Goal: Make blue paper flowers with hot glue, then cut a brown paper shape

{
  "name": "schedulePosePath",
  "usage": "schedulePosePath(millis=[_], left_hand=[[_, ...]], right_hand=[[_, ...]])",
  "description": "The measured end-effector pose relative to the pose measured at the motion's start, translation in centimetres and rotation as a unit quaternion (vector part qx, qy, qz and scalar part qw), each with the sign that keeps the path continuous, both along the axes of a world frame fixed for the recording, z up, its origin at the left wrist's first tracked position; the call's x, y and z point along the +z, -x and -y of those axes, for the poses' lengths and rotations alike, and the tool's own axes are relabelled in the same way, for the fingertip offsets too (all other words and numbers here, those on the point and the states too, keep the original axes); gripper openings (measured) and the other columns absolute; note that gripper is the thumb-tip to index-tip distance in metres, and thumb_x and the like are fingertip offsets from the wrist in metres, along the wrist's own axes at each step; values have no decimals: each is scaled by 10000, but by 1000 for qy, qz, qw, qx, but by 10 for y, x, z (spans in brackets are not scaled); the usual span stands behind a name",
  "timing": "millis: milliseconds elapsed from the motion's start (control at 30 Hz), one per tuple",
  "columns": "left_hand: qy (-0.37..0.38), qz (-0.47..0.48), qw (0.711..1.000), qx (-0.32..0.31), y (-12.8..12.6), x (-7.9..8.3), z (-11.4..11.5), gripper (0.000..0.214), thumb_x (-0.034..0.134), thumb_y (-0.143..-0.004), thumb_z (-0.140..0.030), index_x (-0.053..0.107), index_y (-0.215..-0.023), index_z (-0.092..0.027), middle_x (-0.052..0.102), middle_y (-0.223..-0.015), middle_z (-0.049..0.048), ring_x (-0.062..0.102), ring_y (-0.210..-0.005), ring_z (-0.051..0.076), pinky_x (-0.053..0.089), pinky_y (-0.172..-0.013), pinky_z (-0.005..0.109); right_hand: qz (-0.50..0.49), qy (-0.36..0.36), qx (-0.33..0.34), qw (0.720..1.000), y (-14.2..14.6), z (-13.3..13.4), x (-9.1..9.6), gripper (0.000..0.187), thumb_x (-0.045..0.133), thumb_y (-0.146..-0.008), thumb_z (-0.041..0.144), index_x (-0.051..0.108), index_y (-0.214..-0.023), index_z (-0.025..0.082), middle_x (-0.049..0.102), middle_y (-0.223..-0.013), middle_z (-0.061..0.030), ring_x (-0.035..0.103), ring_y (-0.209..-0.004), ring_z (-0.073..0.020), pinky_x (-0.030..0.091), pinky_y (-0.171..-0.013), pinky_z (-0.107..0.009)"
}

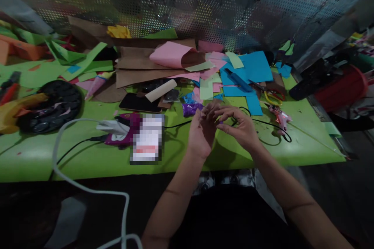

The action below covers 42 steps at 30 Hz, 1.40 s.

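My left hand is held palm up over the front part of the table, its thumb raised and its fingers loosely curved and apart. Whether anything lies in the cupped palm is hard to see. Beside it, my right hand has thumb and fingertips pinched around a tiny purple piece, close to the left fingers. Just beyond the left thumb is a shiny purple packet, with a small blue packet behind it.
Pink glue gun with a cord and yellow-handled scissors lie right. Coloured paper and brown cardboard cover the back. Leftward are a phone, a purple-and-white plug block, a dark phone and a black round tray.
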<state>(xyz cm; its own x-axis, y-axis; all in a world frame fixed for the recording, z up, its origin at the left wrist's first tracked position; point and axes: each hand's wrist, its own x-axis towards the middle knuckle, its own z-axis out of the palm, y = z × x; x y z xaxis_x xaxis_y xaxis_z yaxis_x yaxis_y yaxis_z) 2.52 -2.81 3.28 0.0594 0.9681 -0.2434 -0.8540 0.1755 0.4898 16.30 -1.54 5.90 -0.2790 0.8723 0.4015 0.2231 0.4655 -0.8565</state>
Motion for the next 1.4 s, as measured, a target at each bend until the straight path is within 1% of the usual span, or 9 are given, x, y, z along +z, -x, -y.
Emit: schedulePosePath(millis=[233,367,433,600,700,800,967,1100,1400], left_hand=[[-70,-205,968,123,20,4,-19,290,697,-858,-376,643,-1109,-242,744,-1025,49,701,-960,176,510,-914,321],[-98,-405,903,108,27,8,-35,322,649,-884,-344,607,-1189,-250,717,-1061,61,672,-997,195,489,-919,341],[-125,-556,819,65,27,7,-44,367,645,-889,-353,607,-1233,-234,705,-1076,85,653,-1015,234,468,-936,385],[-143,-838,526,-13,15,5,-62,381,641,-901,-426,675,-1178,-167,706,-1156,196,567,-1190,404,353,-1011,543],[-144,-888,434,-41,8,2,-74,384,591,-925,-464,723,-1065,-131,703,-1151,236,562,-1181,433,346,-979,559],[-157,-905,394,-40,3,-2,-82,409,555,-942,-467,743,-1023,-112,703,-1145,252,562,-1171,434,344,-966,563],[-148,-910,384,-48,0,-6,-84,321,578,-923,-399,721,-1012,-125,707,-1112,229,580,-1129,407,357,-934,530],[-146,-894,423,-20,2,-3,-81,223,592,-921,-341,647,-1053,-170,709,-1166,202,586,-1160,398,366,-937,508],[-202,-629,748,64,3,-12,-83,353,721,-806,-255,462,-1044,-231,652,-995,39,652,-913,191,467,-829,336]], right_hand=[[-97,67,-51,992,-23,-15,-1,154,756,-875,397,727,-878,246,776,-943,-21,705,-971,-214,525,-931,-372],[-136,66,-76,986,-34,-24,2,245,675,-932,467,739,-848,245,768,-889,-26,712,-942,-217,534,-935,-382],[-152,74,-79,982,-37,-27,5,269,699,-907,498,715,-832,241,754,-846,-25,715,-915,-219,543,-926,-392],[-212,101,-75,969,-40,-38,15,362,893,-704,481,651,-826,241,714,-758,16,715,-796,-190,563,-835,-356],[-228,85,-55,968,-42,-50,24,319,898,-715,447,686,-828,236,695,-732,28,696,-739,-160,559,-798,-323],[-251,78,-33,964,-42,-65,30,266,884,-740,426,727,-842,237,693,-758,32,689,-720,-138,560,-788,-303],[-267,109,-51,956,-44,-79,23,346,932,-625,418,746,-861,247,727,-849,26,700,-773,-149,574,-827,-324],[-255,134,-67,955,-51,-80,11,393,941,-589,429,758,-889,254,749,-882,12,706,-805,-164,578,-843,-343],[-239,119,-80,961,-57,-78,7,304,861,-719,504,759,-839,244,741,-819,4,691,-756,-157,559,-797,-325]])
